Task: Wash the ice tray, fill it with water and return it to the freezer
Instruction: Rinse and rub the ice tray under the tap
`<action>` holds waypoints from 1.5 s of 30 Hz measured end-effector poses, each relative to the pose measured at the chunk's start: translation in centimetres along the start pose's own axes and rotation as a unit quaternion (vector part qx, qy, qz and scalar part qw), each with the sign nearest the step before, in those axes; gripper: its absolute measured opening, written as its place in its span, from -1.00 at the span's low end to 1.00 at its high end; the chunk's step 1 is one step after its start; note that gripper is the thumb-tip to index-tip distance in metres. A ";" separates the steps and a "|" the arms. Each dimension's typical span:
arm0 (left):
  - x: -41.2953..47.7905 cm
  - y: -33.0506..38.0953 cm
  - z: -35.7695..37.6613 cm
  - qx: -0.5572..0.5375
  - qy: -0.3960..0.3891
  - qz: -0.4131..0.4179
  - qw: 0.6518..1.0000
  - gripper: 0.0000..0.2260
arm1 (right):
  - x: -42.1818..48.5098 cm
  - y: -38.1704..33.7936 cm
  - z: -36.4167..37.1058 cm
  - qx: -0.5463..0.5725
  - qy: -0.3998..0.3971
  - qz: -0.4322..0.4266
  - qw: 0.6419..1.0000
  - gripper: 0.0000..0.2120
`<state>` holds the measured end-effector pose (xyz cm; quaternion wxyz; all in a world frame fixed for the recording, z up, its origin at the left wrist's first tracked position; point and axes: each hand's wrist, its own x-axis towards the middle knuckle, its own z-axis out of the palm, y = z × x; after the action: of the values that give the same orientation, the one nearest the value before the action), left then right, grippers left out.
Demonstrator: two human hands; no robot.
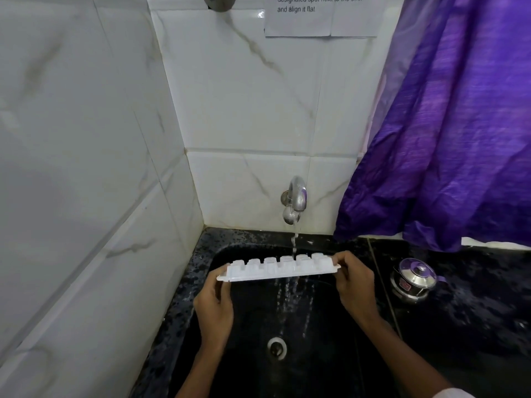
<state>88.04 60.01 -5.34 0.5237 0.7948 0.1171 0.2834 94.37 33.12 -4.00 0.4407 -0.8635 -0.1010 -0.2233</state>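
Note:
A white plastic ice tray (275,270) is held upside down over the black sink (321,354), its cup bottoms facing up. My left hand (214,307) grips its left end and my right hand (355,282) grips its right end. Water runs from the chrome tap (296,201) on the wall onto the right half of the tray and streams off below into the basin. The drain (276,347) lies under the tray.
White marble-look tiles close the left side and back. A purple curtain (448,124) hangs at the right over the black counter (474,311). A small steel pot with a purple lid (413,280) stands on that counter beside the sink. A paper note (319,15) is stuck on the wall.

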 end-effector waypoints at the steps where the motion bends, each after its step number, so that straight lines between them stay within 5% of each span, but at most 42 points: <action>1: 0.0 -0.2 -0.1 0.014 -0.013 0.007 1.000 -0.78 | -0.4 0.1 0.1 -0.004 -0.023 0.026 0.999 -0.78; 11: 0.1 -0.6 -0.1 0.033 -0.050 0.028 0.998 -0.87 | -3.4 1.6 0.6 0.022 -0.028 0.161 0.986 -0.82; 13: 0.4 -0.5 -0.1 0.034 -0.066 0.042 0.996 -0.86 | -4.4 2.0 0.8 0.040 -0.104 0.243 0.964 -0.78; 15: 0.8 -1.2 -0.1 0.036 -0.111 0.047 0.992 -0.83 | -6.1 2.0 0.9 0.040 -0.195 0.280 0.939 -0.65; 19: 1.7 -2.3 -0.2 0.102 -0.199 0.124 0.967 -0.82 | -7.3 -0.6 0.9 0.034 -0.231 0.179 0.956 -0.10; 22: 1.8 -1.0 0.6 0.112 -0.282 0.183 0.935 -0.80 | -6.5 -3.4 2.1 0.085 -0.263 0.140 0.951 -0.28; 25: 1.3 1.5 2.3 0.058 -0.281 0.194 0.938 -0.78 | -5.8 -5.1 3.3 0.113 -0.226 0.141 0.957 -0.75; 28: 0.0 3.0 2.7 0.016 -0.161 0.092 0.982 -0.64 | -5.6 -5.2 4.0 0.158 -0.101 0.226 0.956 -0.90; 30: -1.5 2.3 2.1 0.037 -0.113 -0.021 0.993 -0.60 | -5.3 -4.7 4.1 0.257 -0.037 0.320 0.911 -0.89; 33: -4.0 0.5 0.9 0.029 -0.106 -0.157 0.981 -0.59 | -4.6 -4.5 3.7 0.413 -0.015 0.388 0.824 -0.76; 37: -5.0 -0.1 0.8 -0.120 -0.089 -0.308 0.940 -0.58 | -4.0 -4.9 4.1 0.472 0.020 0.431 0.769 -0.76; 45: -3.4 -1.1 0.0 -0.159 -0.029 -0.340 0.927 -0.67 | -3.4 -4.9 5.5 0.459 -0.021 0.449 0.767 -0.75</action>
<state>85.38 58.81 -7.45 0.7114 0.6213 0.3183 0.0806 91.20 40.50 -4.96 0.8321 -0.5100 0.1984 0.0907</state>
